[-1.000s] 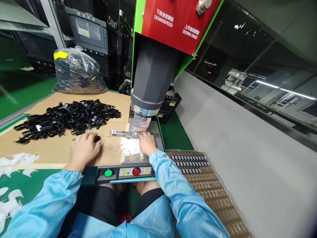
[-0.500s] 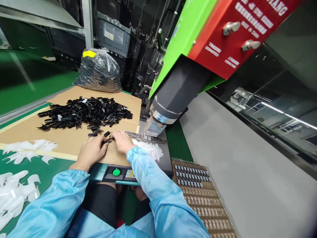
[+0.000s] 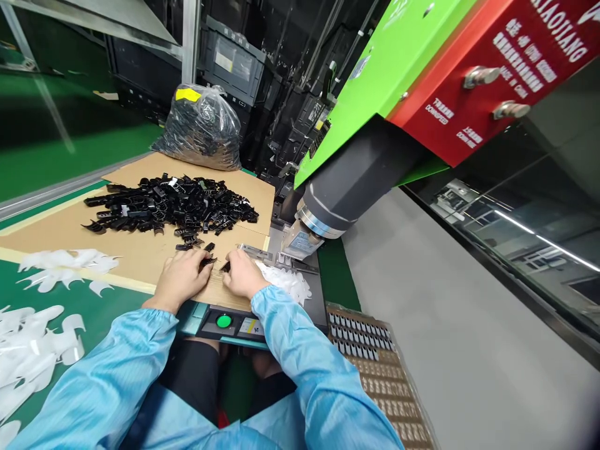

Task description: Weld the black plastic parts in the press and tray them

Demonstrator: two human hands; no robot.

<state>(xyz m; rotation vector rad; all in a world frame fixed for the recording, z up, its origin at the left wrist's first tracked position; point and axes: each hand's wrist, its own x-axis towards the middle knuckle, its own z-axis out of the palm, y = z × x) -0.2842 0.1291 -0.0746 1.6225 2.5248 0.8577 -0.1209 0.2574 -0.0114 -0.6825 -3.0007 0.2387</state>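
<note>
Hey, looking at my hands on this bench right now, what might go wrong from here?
1. Your right hand works close beside the press head; drifting under it might mean a pinch.
2. The green button sits just below your wrists; a sleeve could bump it.
3. Your left hand handles a small black part near the cardboard's front edge; loose pieces may slide off, or mix with the white parts.

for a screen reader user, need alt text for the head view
Left hand and right hand each pinch small black parts on a cardboard sheet, near a black parts pile and a green-red press.
</note>
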